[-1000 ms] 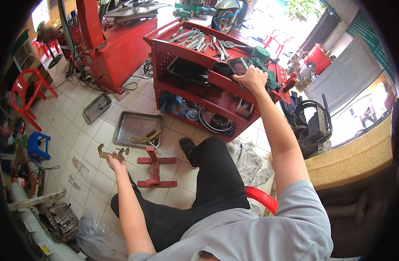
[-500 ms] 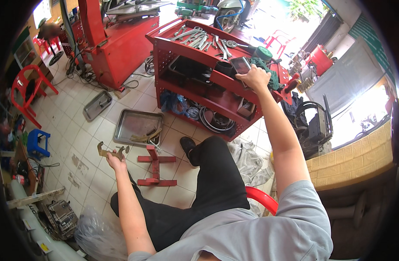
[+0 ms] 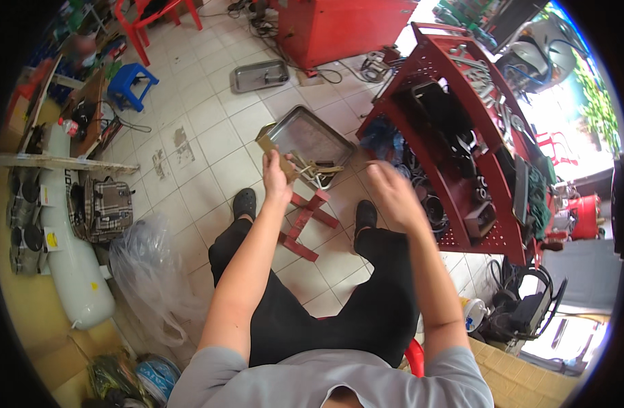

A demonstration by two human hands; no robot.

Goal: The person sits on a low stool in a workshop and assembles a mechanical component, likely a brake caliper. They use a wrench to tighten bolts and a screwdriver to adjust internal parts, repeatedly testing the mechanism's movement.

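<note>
My left hand [image 3: 277, 182] is closed round a brass-coloured metal bracket [image 3: 268, 145], held up in front of me over the floor. Part of the bracket is covered by my fingers. My right hand [image 3: 395, 195] hangs in the air between the metal tray and the red tool cart [image 3: 473, 160]. Motion smears its fingers, and whether anything is in them does not show. Below and between the hands lies a red metal stand [image 3: 302, 224]. Just beyond it rests a shallow metal tray [image 3: 347, 144] with yellowish strips and a pale tool at its near end.
Wrenches [image 3: 471, 71] and a dark flat device [image 3: 520, 187] are on the cart top at right. Farther off lie a smaller tray [image 3: 238, 80] and a blue stool [image 3: 130, 85]. A plastic bag [image 3: 145, 265] and a white cylinder [image 3: 77, 272] are at left.
My right hand has let go of the dark device on the cart and come back toward the middle. My left hand still holds the bracket. The view has turned right and downward.
</note>
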